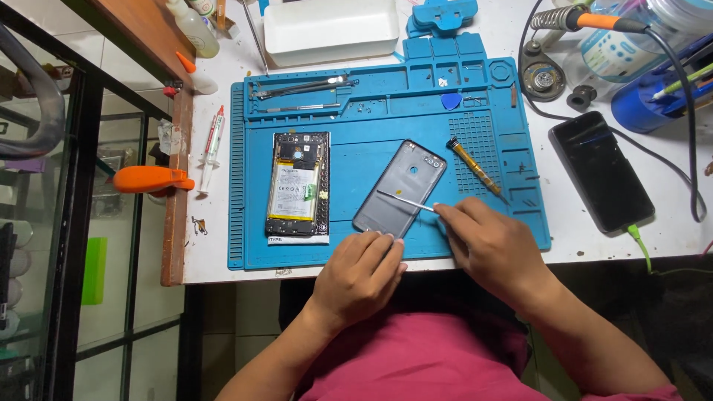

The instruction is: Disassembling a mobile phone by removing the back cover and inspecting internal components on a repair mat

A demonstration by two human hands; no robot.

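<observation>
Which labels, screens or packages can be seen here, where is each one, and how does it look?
Battery label: white rectangle with small green marks, inside the opened phone on the blue mat, left part.
Paper tag: small white strip just below that phone.
Phone screen: dark, switched off, on the white table right of the mat, green cable plugged in.
Jar label: pale blue-white, top right.
</observation>
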